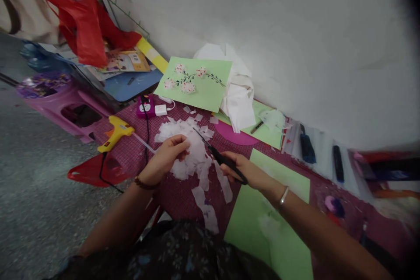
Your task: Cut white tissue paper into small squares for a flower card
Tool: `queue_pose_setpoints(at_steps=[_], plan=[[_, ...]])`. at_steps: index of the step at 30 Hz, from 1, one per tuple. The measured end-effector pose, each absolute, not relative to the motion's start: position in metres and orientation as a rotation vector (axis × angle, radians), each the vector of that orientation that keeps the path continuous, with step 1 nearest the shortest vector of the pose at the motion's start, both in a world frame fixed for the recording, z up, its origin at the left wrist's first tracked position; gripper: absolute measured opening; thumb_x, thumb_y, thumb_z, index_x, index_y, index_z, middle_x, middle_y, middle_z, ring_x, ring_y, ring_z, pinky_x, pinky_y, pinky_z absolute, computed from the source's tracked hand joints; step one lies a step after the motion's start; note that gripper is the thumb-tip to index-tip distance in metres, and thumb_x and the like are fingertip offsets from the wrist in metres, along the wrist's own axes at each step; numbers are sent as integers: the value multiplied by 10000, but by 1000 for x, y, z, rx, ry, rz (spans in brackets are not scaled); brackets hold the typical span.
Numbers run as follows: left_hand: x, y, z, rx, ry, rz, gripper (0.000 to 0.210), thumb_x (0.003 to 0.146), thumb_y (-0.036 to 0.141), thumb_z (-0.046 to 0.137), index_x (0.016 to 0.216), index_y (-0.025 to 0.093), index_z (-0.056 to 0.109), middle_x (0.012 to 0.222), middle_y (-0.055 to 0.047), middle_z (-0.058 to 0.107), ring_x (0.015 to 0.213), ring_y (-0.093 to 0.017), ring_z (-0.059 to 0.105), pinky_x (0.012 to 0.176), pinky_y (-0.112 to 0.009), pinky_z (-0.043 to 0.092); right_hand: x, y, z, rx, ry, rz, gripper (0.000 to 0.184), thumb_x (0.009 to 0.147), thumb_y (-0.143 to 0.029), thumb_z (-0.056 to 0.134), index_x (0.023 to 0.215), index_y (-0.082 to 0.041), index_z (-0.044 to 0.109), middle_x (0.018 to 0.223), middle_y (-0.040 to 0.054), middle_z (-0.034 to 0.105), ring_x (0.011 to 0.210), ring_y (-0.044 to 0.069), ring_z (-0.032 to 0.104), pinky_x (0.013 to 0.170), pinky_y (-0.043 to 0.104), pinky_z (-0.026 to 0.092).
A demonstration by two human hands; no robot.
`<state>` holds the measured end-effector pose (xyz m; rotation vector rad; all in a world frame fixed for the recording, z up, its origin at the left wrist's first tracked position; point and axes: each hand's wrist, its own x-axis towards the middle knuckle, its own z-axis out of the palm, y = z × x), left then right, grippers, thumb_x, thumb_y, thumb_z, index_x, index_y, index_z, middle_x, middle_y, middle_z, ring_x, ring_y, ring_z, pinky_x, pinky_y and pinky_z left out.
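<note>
My right hand (241, 168) is closed around the black handles of a pair of scissors (215, 154). The blades point up and left over a heap of cut thin white paper (185, 168). My left hand (175, 148) is closed in a pinch just left of the blades, on a piece of thin white paper (196, 143). That piece blends into the heap below, so its edges are hard to tell. Longer white paper strips (206, 210) trail from the heap toward me. Under my right forearm lies a light green sheet (285, 223).
A yellow glue gun (115, 133) with its cord lies at the table's left edge, near a purple power socket (145, 107). Behind the heap rests a green card (193, 83) with paper flowers. White cloth-like material (239, 96) leans on the wall. A pink stool (75, 105) stands left.
</note>
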<state>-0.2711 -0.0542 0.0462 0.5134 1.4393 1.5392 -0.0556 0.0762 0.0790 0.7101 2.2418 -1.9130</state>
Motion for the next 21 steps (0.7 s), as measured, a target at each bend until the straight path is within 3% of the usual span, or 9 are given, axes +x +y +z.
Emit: queue_pose_setpoints(at_steps=[5,11,16,21], plan=[[-276,-60,50,470,1453,1709,219,634,284,781,671,179,593,547,59,525,446,-55,459,443,-179,337,-49,81,85,504,2409,-1757,725,877,-775,464,1278,-174,516,925,52,571,807,175,549,704,306,498],[-276,-52,54,484,1418,1740,229,618,285,788,648,180,587,557,57,514,452,-57,454,445,-186,338,-45,82,87,319,2408,-1694,707,897,-749,470,1310,-177,512,964,55,565,843,179,522,772,330,491],[-270,-47,48,521,1402,1638,216,603,290,787,656,178,610,513,51,516,426,-64,425,416,-188,299,-55,78,88,456,2368,-1713,697,876,-731,529,1269,-156,536,884,39,560,743,160,523,646,293,472],[-269,-47,49,545,1395,1652,194,613,273,780,643,181,612,521,48,520,434,-67,424,423,-191,299,-59,76,86,550,2231,-1856,723,849,-758,538,1213,-134,532,720,-35,488,538,94,453,475,227,350]])
